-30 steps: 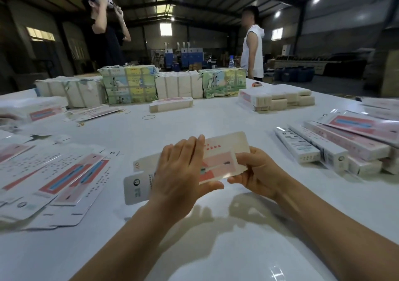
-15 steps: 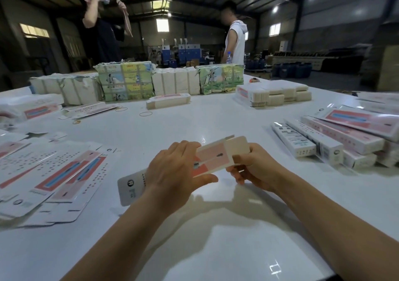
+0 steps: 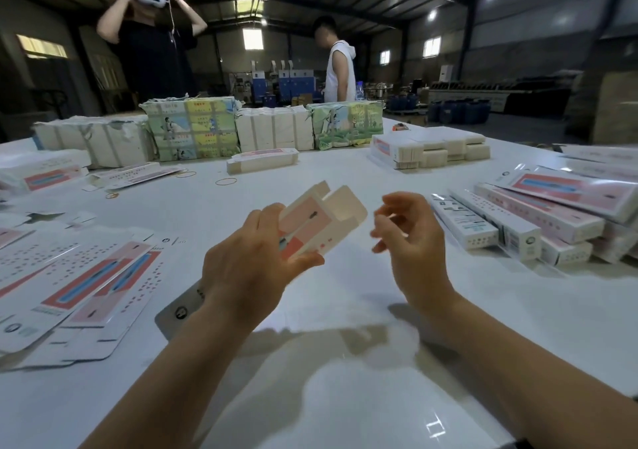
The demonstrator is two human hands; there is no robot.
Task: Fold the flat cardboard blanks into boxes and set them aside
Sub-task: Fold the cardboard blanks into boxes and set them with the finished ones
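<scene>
In the head view, a half-folded box (image 3: 319,222) is held above the middle of the white table (image 3: 345,397) by the left hand (image 3: 252,269), fingers and thumb curled round its long sides; its far end flaps are seen standing open. The right hand (image 3: 409,238) is raised just beside the box, apart from it, fingers loosely curled and nothing gripped. Flat blanks (image 3: 76,279) are spread along the left edge. Finished boxes (image 3: 518,221) are stacked near the right edge. Wrapped bundles (image 3: 193,131) are lined along the far edge.
</scene>
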